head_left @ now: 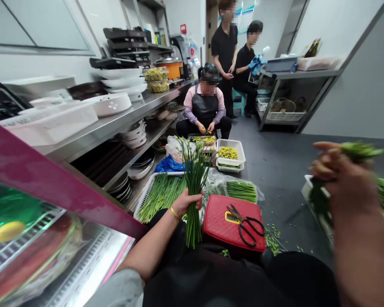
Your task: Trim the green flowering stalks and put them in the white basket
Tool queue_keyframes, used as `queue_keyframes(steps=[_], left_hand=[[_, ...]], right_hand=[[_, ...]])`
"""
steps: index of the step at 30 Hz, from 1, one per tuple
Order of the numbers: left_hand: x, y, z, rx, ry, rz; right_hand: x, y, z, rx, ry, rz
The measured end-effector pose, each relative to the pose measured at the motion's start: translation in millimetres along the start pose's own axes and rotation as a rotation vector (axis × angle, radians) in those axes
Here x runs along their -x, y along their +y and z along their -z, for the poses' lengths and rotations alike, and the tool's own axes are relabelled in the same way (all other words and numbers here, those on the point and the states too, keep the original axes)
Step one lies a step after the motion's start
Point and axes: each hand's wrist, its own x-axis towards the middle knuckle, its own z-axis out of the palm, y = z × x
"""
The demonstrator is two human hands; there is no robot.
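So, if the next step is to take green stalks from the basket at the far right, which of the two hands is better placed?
Probably the right hand: it is near that basket, though it holds some greens. The left hand is farther away, gripping an upright bunch of stalks.

Long green stem bunch [194,172], pale-budded at top, stands near-upright in left hand [187,202]; blurred greens [362,151] poke from right hand [342,170].
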Motion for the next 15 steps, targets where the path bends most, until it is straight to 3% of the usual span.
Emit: queue_keyframes(steps=[2, 5, 7, 11, 13, 15], left_hand=[[0.5, 0.9, -6.6, -0.009, -0.014, -0.014], [3.1, 1.5, -14.7, -0.033, -0.055, -0.006], [5.5, 0.3, -17.9, -0.056, -0.085, 0.012], [10.4, -4.2, -17.1, -0.084, -0.148, 0.049], [12.6, -5.5, -12.7, -0.074, -0.158, 0.061], [14.3, -6.1, -5.8, -0.067, -0.154, 0.077]], right_hand=[[9.6, 25.2, -28.1, -0.005, 0.063, -0.104], [15.4, 60.2, -72.0, -0.121, -0.036, -0.316], [14.3, 75.9, -96.4, -0.205, -0.079, -0.347], [6.4, 83.7, -125.5, -0.187, -0.054, -0.234], [-1.4, 75.5, -125.2, -0.06, -0.026, -0.119], [-14.4, 57.3, -109.3, 0.054, 0.067, 0.04]])
